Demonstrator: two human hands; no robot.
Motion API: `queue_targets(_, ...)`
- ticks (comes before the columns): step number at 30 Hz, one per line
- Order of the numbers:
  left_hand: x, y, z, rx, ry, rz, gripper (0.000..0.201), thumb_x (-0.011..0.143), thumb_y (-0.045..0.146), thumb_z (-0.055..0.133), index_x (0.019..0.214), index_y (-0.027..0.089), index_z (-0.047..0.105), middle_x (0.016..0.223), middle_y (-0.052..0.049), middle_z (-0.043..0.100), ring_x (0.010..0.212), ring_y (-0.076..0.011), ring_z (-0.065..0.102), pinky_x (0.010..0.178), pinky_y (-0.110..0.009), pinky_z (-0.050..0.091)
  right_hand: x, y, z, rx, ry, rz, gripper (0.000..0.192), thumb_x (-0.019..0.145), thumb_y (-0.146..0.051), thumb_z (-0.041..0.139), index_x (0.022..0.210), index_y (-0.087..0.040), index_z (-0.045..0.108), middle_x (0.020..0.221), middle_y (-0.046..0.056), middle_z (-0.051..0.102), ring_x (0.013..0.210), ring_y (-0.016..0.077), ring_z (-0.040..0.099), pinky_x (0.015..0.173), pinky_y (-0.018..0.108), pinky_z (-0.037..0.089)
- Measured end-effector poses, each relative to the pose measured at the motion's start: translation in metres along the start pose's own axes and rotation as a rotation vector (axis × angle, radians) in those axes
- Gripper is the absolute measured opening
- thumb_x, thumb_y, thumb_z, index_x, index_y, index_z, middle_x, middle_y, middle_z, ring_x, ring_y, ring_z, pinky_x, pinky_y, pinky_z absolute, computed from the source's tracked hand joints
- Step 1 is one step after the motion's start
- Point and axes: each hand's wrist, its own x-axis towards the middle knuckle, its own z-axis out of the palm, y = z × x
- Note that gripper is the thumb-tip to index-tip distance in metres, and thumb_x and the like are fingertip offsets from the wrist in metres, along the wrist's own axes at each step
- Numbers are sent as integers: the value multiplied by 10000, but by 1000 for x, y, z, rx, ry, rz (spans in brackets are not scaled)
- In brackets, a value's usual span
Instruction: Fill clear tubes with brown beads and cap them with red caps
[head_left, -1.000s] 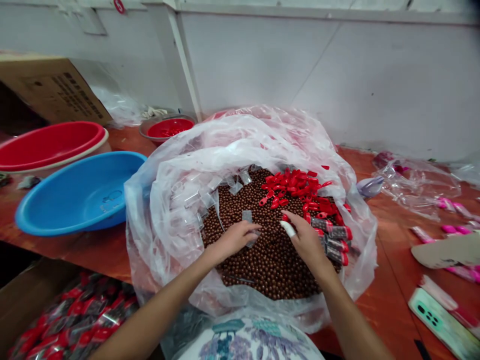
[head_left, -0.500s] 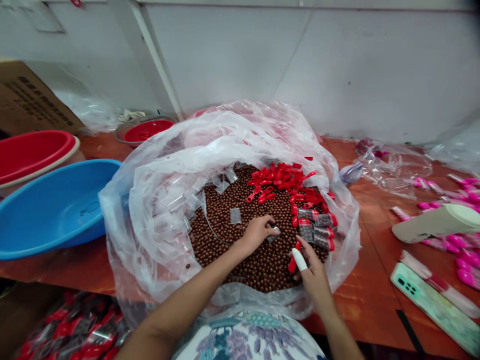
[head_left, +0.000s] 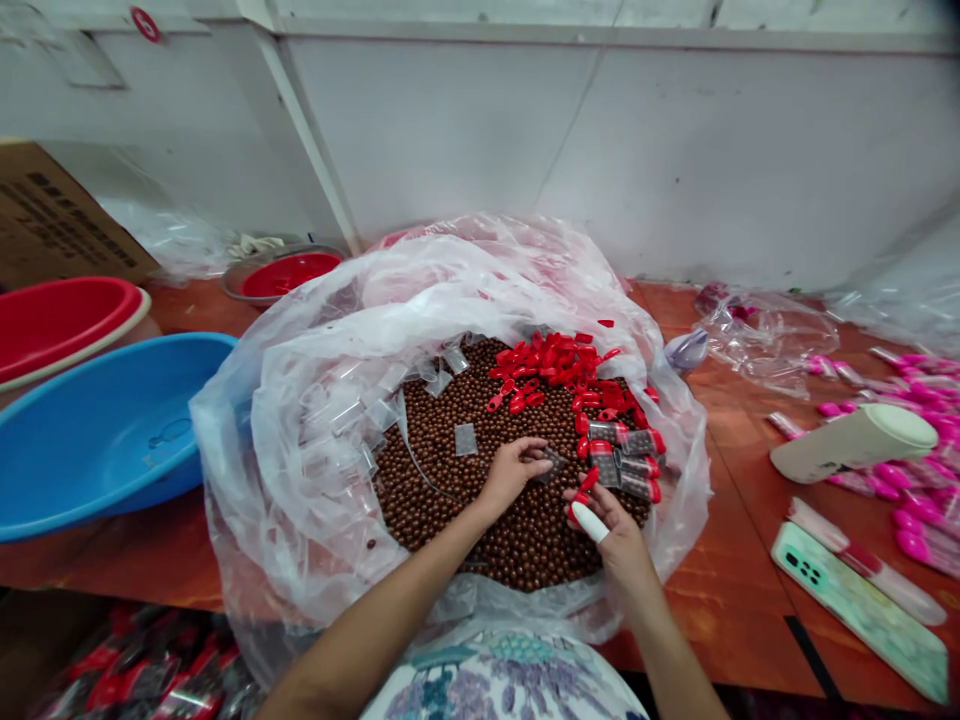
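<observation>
Over a heap of brown beads [head_left: 442, 440] in a plastic-lined container, my left hand [head_left: 512, 474] pinches a small clear plastic tube [head_left: 553, 464], which lies low against the beads. My right hand [head_left: 616, 530], with a white cover on its thumb, grips a small red plastic cap [head_left: 589, 481] that is partly hidden by the fingers. Just beyond it lie several bead-filled tubes with red ends [head_left: 604, 465]. Loose red caps [head_left: 551, 358] are piled at the far side of the beads. Empty clear tubes [head_left: 360, 405] rest along the left side, and one [head_left: 465, 439] lies mid-heap.
The crumpled clear plastic bag [head_left: 285, 450] surrounds the beads. A blue basin [head_left: 97, 440] and a red basin [head_left: 67, 320] stand at left. To the right are a pale tumbler [head_left: 847, 445], a phone [head_left: 862, 605] and pink-ended tubes [head_left: 926, 500]. Filled red tubes [head_left: 150, 670] sit below the table edge.
The view has tipped up a little. My right hand has turned the red cap from near upright to slanted and brought it closer to the left hand. The left hand's tube lies flatter.
</observation>
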Motion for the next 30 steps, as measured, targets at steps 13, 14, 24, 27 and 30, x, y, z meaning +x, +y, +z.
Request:
queue_targets(13,-41,25,-13,-154,-113,-79,413,600,239,733,992,129,667,912,-63,691,820,-179,616,840,-328,451,23,-38,14,-290,-39,-236,367,746,-359,619,1082,-213,604,1101,58,638,1026,212,573,953,411,394)
queue_targets(14,-44,26,-14,-140,-118,-61,398,610,231,725,991,130,668,919,-61,691,824,-179,615,845,-327,448,24,-40,17,-334,-55,-245,358,752,-354,611,1082,-215,614,1103,58,639,1032,217,570,956,419,390)
queue_targets(24,-57,37,-20,97,-128,152,258,678,205,672,929,146,695,934,-50,682,890,-198,595,883,-317,412,15,-26,18,-639,-203,-544,348,810,-175,506,1113,-314,605,1106,14,646,1025,201,570,921,429,425)
queue_targets(27,-61,41,-22,170,-147,198,234,690,193,663,919,161,701,954,-53,668,905,-192,584,881,-302,405,15,-25,16,-585,-217,-488,321,816,-195,518,1102,-302,615,1099,17,649,1014,199,585,914,419,443)
queue_targets(30,-66,40,-21,190,-120,181,230,689,196,666,914,162,700,931,-53,659,873,-184,587,848,-289,415,15,-27,14,-652,-238,-513,343,833,-206,488,1157,-271,579,1123,40,632,1029,206,576,912,417,446)
